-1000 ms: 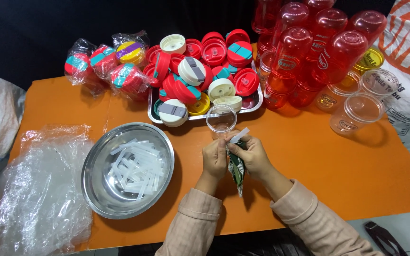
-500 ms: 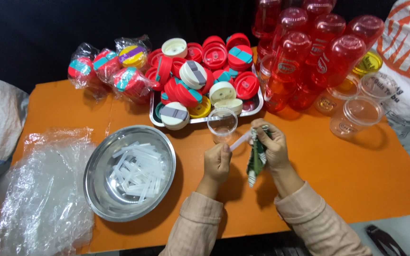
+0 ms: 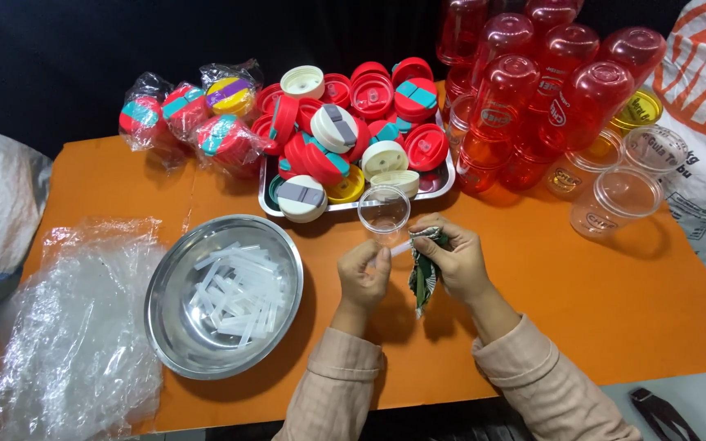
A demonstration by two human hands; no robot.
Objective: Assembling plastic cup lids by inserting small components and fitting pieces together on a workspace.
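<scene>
Clear cup (image 3: 384,212): one, at frame centre, just before the steel tray (image 3: 443,184) of lids. We count one green cloth (image 3: 423,273), pinched in our right hand (image 3: 455,260); our left hand (image 3: 364,275) is curled, fingertips pinching a white strip (image 3: 400,247). One steel bowl (image 3: 224,296), lower left.

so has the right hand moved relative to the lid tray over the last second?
Yes. The right hand rose toward the lid tray.
</scene>
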